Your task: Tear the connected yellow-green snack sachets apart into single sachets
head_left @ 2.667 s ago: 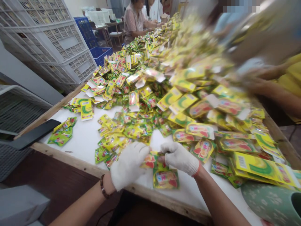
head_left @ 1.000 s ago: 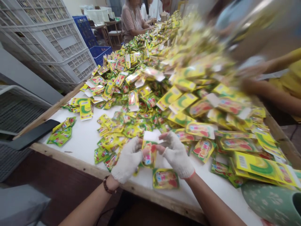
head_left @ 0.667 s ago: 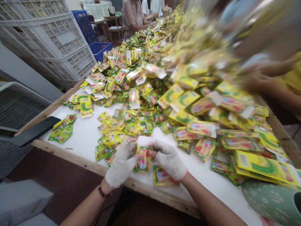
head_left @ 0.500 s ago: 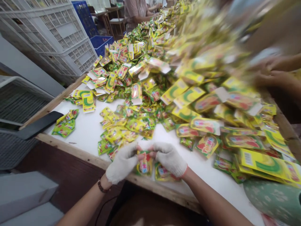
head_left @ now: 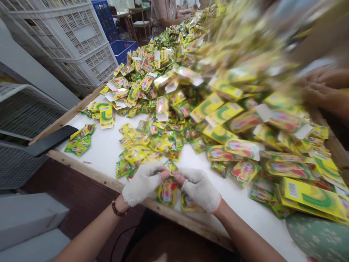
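My left hand (head_left: 144, 183), in a white glove with bare fingertips, is closed in a pinch near the table's front edge. Facing it, my right hand (head_left: 201, 188), gloved the same way, pinches too. Between the fingertips of both is a small green and yellow sachet (head_left: 170, 166); the fingers cover its lower end. Right below lies a printed packet (head_left: 167, 192) with a red and green design. A similar packet (head_left: 188, 202) is partly hidden under my right hand. Loose sachets (head_left: 139, 154) form a low heap just beyond my left hand.
A big pile of flat yellow boxes (head_left: 223, 112) and sachets covers the table (head_left: 100, 163). A dark flat object (head_left: 53, 141) lies across the left edge. White crates (head_left: 73, 36) stand at left. Another person's hands (head_left: 321, 87) are at right, beside blurred boxes; a further person (head_left: 165, 16) sits behind.
The white flap seen between my hands is gone from view, and a small sachet now shows between my fingertips. The scene has shifted slightly to the right in view.
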### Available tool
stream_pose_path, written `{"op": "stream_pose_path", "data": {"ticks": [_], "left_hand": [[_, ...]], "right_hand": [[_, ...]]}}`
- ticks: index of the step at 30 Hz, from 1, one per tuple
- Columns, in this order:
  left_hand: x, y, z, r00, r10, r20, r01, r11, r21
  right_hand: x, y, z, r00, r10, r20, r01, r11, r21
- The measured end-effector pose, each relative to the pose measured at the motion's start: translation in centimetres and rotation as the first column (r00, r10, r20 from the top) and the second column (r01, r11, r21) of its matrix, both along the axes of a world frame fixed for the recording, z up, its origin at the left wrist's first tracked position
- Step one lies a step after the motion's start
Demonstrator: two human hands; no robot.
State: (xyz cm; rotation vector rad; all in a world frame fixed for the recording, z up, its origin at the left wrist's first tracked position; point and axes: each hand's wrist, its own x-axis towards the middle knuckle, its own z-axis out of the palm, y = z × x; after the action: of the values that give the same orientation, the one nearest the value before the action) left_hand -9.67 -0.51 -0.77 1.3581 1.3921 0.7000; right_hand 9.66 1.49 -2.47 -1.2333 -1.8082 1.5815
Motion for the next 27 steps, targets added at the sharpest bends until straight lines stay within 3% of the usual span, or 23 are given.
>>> {"op": "stream_pose_path", "data": {"ticks": [6, 9, 11, 13, 15, 17, 20, 23, 25, 27], "left_hand": [[0.0, 0.7, -0.2, 0.994, 0.056, 0.091, -0.048, 0.995, -0.084], [-0.3, 0.2, -0.5, 0.998, 0.014, 0.063, -0.012, 0.999, -0.036], [-0.6, -0.4, -0.6, 0.999, -0.044, 0.023, 0.043, 0.998, 0.038], [-0.8, -1.1, -0.9, 0.996, -0.081, -0.041, 0.087, 0.981, 0.171], [-0.8, -1.7, -1.2, 0.991, -0.077, -0.113, 0.11, 0.939, 0.325], [-0.6, -2.1, -1.6, 0.983, -0.064, -0.174, 0.134, 0.895, 0.426], [0.2, -2.2, -1.8, 0.969, -0.064, -0.239, 0.167, 0.883, 0.439], [1.3, -2.2, -1.6, 0.969, 0.017, -0.248, 0.074, 0.932, 0.354], [2.0, -2.4, -1.4, 0.961, 0.088, -0.262, 0.006, 0.94, 0.341], [2.8, -2.9, -1.2, 0.945, 0.065, -0.321, 0.065, 0.923, 0.379]], "right_hand": [[-0.4, 0.1, 0.3, 0.996, -0.075, -0.041, 0.073, 0.996, -0.045], [0.1, 0.2, 0.8, 1.0, 0.005, 0.03, -0.006, 1.0, 0.012], [0.7, 0.2, 1.5, 0.983, 0.157, 0.091, -0.165, 0.983, 0.081], [1.2, 0.2, 2.3, 0.943, 0.297, 0.151, -0.321, 0.931, 0.176], [1.4, 0.1, 2.8, 0.909, 0.358, 0.213, -0.406, 0.878, 0.255], [1.2, -0.1, 2.9, 0.9, 0.345, 0.265, -0.416, 0.861, 0.292], [0.4, -0.2, 2.7, 0.945, 0.208, 0.252, -0.279, 0.915, 0.29], [0.5, -0.2, 2.8, 0.981, 0.009, 0.193, -0.049, 0.978, 0.204], [1.5, -0.4, 3.1, 0.978, -0.113, 0.176, 0.09, 0.987, 0.136], [3.3, -1.2, 3.3, 0.959, -0.197, 0.206, 0.175, 0.977, 0.119]]}}
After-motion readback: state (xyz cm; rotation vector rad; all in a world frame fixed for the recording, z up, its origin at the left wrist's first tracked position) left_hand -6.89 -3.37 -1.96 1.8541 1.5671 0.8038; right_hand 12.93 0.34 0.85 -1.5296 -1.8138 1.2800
